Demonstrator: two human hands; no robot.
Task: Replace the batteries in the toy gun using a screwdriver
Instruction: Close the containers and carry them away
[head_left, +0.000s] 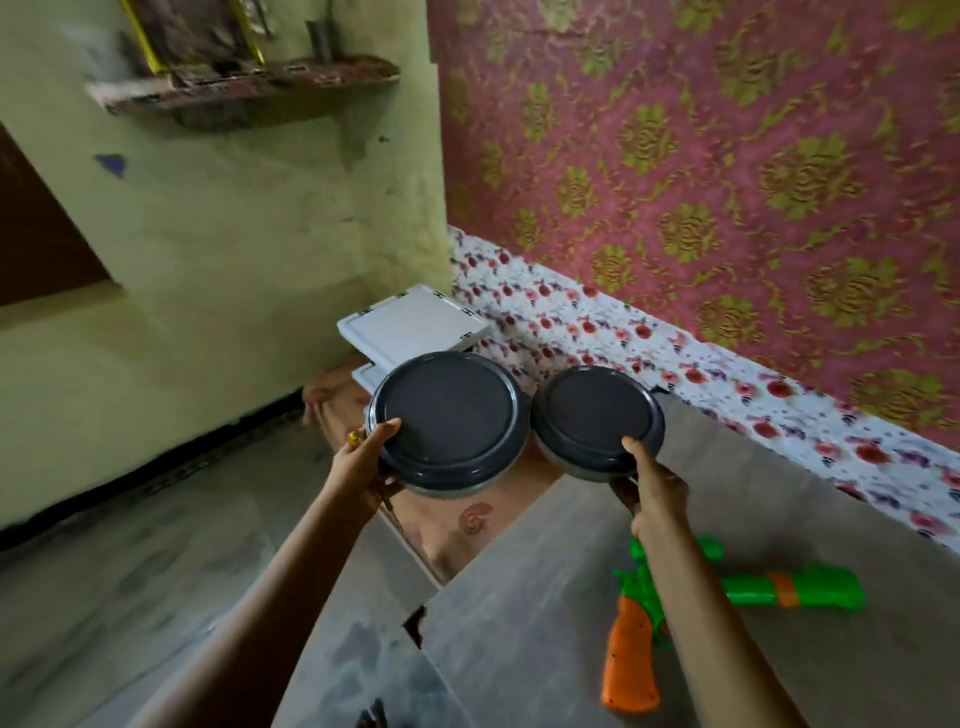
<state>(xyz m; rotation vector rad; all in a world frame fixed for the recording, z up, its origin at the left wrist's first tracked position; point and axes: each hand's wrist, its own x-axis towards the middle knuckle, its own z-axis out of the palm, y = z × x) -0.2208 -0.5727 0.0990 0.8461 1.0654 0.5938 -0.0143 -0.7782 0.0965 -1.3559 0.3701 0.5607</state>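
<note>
A green toy gun (748, 590) with an orange grip lies on the grey board (519, 623) at the lower right, partly hidden by my right forearm. My left hand (363, 457) grips the near edge of a round container with a dark grey lid (447, 410), thumb on the lid. A yellow-handled object, perhaps the screwdriver (355, 439), pokes out beside that hand. My right hand (652, 486) grips a second, smaller dark-lidded container (595, 415), thumb on its rim. Both containers are held side by side above the far end of the board.
Two white flat boxes (413, 325) are stacked behind the containers. A floral cloth (675, 353) runs along the pink patterned wall on the right. The green wall and a shelf (244, 88) are at the left. The grey floor (130, 571) lies lower left.
</note>
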